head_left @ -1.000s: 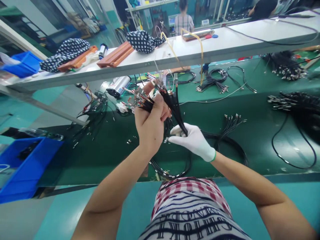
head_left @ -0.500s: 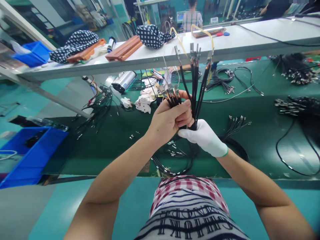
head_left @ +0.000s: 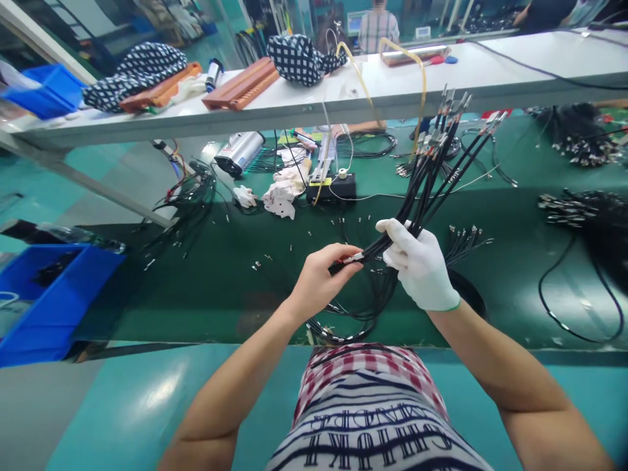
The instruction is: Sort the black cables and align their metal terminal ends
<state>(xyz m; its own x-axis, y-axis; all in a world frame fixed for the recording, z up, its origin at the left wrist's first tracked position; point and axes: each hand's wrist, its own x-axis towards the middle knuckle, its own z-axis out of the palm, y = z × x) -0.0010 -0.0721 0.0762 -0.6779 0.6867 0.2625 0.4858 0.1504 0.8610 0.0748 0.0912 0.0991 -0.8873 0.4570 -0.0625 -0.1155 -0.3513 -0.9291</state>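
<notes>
My right hand, in a white glove, is closed around a bundle of black cables. Their bare metal terminals fan out above it, up to the right. My bare left hand pinches the bundle's lower left part, where a white label or sleeve shows between thumb and fingers. Below both hands the cables run down into a loose coil near the bench's front edge, with white bands along it. Another group of cable ends lies to the right of the glove.
A raised white shelf spans the back, holding brown racks and checkered cloth. A black box sits behind my hands. Cable piles lie at right; a blue bin stands at left. A person is beyond the shelf.
The separate cable bunch in my left hand has joined the bundle in my right. The bundle now leans right, and my left hand has moved down onto its lower part.
</notes>
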